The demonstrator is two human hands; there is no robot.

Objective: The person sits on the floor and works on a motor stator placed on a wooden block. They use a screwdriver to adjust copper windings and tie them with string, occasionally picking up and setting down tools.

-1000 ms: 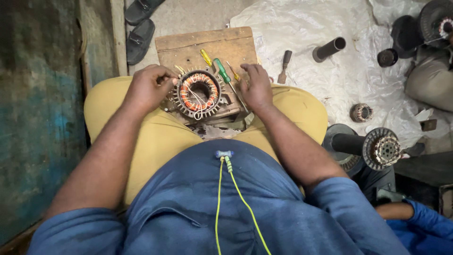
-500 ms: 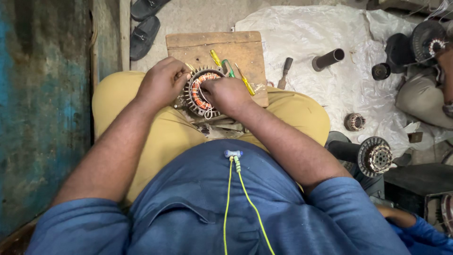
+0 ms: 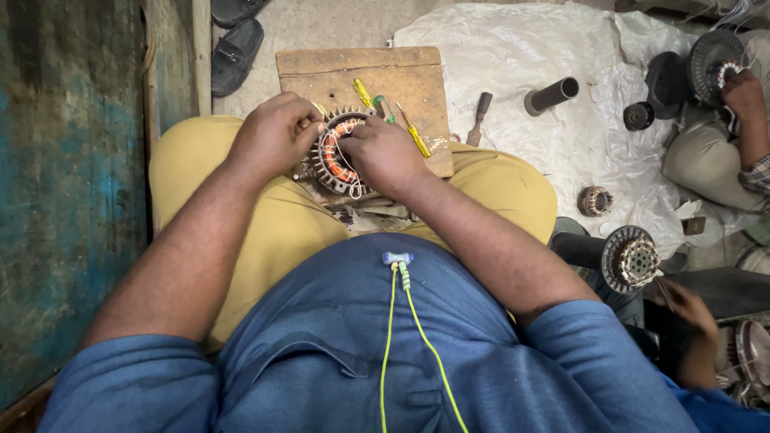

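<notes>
Left hand [image 3: 274,132] grips the rim of a motor stator [image 3: 335,155], fingers curled closed. Right hand [image 3: 385,152] rests on its copper windings, fingers bent; what they pinch cannot be told.

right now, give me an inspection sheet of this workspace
surface: wooden board on the concrete floor, in front of the knees
job's things: toothed stator with copper windings in the lap
clutter: yellow-handled screwdrivers, grey tube, small rotor on the white plastic sheet
grips: left hand on the stator's left rim; right hand over its right side, closure unclear
cables: yellow-green earphone cord down the blue shirt
surroundings: black sandals; other people's hands at right
</notes>
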